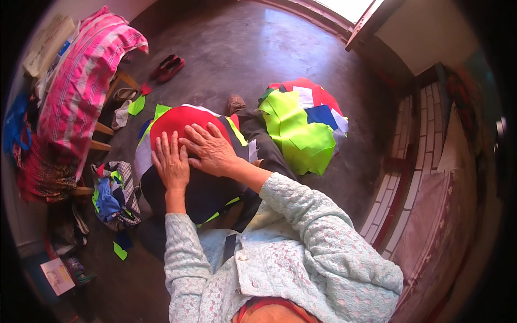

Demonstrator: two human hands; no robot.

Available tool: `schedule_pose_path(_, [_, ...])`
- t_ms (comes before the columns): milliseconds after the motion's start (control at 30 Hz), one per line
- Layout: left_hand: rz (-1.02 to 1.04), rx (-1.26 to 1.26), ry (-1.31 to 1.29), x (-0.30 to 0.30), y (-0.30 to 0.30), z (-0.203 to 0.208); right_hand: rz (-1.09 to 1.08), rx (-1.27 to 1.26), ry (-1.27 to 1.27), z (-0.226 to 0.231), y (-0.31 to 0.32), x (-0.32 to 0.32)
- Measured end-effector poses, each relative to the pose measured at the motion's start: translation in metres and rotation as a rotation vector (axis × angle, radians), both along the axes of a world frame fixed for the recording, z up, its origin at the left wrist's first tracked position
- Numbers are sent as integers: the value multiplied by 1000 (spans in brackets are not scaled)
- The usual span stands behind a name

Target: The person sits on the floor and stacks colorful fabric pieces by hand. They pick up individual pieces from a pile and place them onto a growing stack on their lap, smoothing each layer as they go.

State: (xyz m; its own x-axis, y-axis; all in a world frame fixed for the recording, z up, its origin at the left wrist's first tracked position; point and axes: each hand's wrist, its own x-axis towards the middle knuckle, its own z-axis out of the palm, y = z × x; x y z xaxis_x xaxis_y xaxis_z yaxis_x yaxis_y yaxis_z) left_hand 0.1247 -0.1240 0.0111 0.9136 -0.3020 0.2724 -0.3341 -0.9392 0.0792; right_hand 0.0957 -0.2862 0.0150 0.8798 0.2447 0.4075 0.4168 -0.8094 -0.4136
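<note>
Palms down, rested left hand [173, 163] and right hand [213, 153], loosely spread, gripping nothing, across rounded red fabric sheet [180, 120], seemingly to press it flat atop multicoloured fabric scraps [236, 131].

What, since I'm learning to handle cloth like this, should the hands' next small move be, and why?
Probably slide the right hand across the rounded red fabric piece toward the narrow lime-green fabric strip beside its edge, to smooth it: this hand and the left hand both rest palm-down on the red, fingers extended, pinching nothing.
</note>
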Motion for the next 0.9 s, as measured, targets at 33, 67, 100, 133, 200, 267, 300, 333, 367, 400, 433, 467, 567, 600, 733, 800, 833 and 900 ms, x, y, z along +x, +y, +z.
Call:
schedule_pose_path(33, [8,-1,5,1,1,-5,-3,11,-4,-2,0,0])
schedule_pose_path(67, [17,-1,10,2,1,-9,-4,22,-8,-4,0,0])
schedule_pose_path(100, [11,-2,-3,2,3,-9,0,47,-6,-4,1,0])
schedule_pose_path(133, [9,8,-5,2,3,-11,0,45,-10,-5,-1,0])
schedule_pose_path(200, [8,34,-10,2,3,-11,3,48,-19,-5,-2,-1])
schedule_pose_path(267, [6,37,-19,1,3,-8,24,78,6,-3,-5,-2])
schedule_pose_path(300, [6,26,-21,2,3,-7,40,97,29,-1,-7,-2])
schedule_pose_path(333, [6,15,-24,2,3,-7,55,115,51,1,-10,-3])
schedule_pose_path(367, [6,13,-18,1,3,-7,80,168,52,3,-15,-7])
schedule_pose_path(400, [8,11,-17,1,3,-6,92,258,94,6,-23,-11])
schedule_pose_path(433, [12,7,-14,0,3,-5,105,346,139,9,-34,-17])
schedule_pose_path(467, [16,8,-15,0,2,-3,119,433,184,14,-45,-25])
schedule_pose_path(567, [21,15,-26,-1,-1,-2,-82,537,129,35,-91,-57])
schedule_pose_path(600, [13,13,-30,-1,-3,-3,-152,550,113,21,-113,-65])
schedule_pose_path(733, [22,24,-44,0,-2,-5,-543,319,-47,7,-189,-109])
schedule_pose_path(800, [28,28,-48,0,0,-5,-757,286,-80,3,-216,-132])
schedule_pose_path(833, [21,23,-48,0,-1,-6,-862,226,-88,-10,-234,-147])
schedule_pose_path(900, [19,30,-52,0,1,-7,-1002,179,-51,-30,-255,-166])
